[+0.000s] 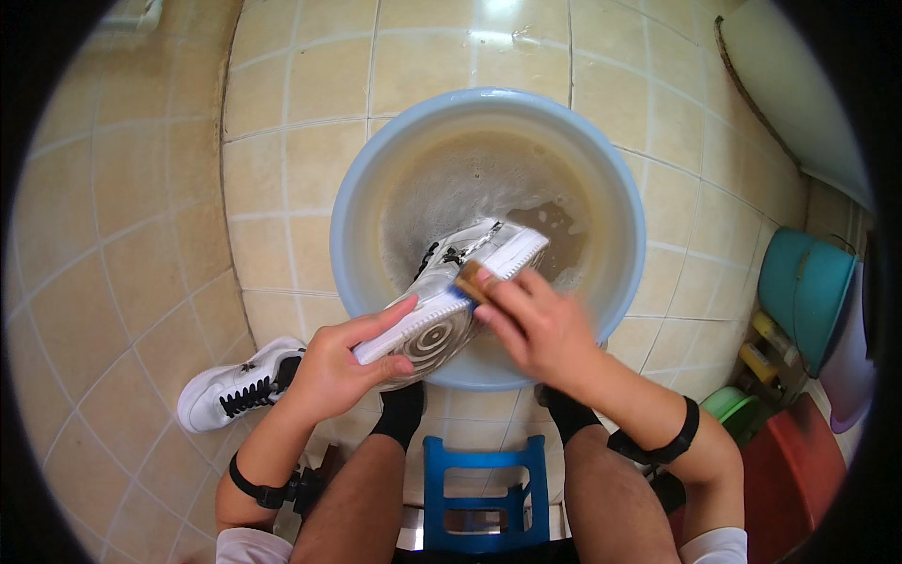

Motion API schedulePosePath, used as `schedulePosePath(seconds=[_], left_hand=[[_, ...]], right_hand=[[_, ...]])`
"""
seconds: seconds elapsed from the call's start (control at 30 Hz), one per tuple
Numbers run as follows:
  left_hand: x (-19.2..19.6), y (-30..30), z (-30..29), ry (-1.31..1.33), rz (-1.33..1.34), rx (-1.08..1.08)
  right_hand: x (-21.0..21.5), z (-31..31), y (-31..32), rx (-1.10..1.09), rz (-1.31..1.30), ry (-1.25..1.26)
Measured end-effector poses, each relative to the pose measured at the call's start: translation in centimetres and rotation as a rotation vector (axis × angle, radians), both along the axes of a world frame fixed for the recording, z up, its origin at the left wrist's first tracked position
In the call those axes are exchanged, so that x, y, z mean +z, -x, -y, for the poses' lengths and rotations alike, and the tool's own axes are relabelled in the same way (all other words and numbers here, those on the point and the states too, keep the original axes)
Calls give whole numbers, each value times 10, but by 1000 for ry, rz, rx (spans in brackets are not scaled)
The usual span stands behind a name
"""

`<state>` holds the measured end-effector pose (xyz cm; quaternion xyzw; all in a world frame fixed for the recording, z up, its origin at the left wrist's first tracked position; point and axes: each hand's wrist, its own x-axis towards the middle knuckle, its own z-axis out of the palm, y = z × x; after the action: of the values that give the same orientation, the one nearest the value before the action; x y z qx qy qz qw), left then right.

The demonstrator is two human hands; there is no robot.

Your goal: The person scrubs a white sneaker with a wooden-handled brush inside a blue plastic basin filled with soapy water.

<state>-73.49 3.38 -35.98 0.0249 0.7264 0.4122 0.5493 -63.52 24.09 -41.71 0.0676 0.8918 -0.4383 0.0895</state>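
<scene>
A white sneaker (437, 311) with a grey ringed sole is tilted on its side over the near part of a light blue basin (349, 202). My left hand (352, 362) grips its near end, thumb and fingers on either side of the sole. In my right hand (536, 324) is a small scrubbing brush (470, 284) with a wooden back and blue bristles, pressed against the white sidewall. That hand is slightly blurred. Murky, foamy water (470, 169) fills part of the basin. The sneaker's black laces are partly hidden on its far side.
A second white sneaker (246, 383) with black laces lies on the tiled floor at the left. A blue plastic stool (484, 459) stands between my legs. Teal (803, 282) and red (794, 470) plastic containers line the right side, near yellow bottles (759, 362).
</scene>
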Motion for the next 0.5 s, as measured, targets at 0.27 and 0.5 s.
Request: schedulePosePath(seconds=[0.27,0.5], left_hand=[[-1,-2,-1,54,-7,-26],[-1,1,4,-33,2,-102]], right_hand=[[15,12,7,186,-104,28],[-22,-21,-6,21,60,-118]])
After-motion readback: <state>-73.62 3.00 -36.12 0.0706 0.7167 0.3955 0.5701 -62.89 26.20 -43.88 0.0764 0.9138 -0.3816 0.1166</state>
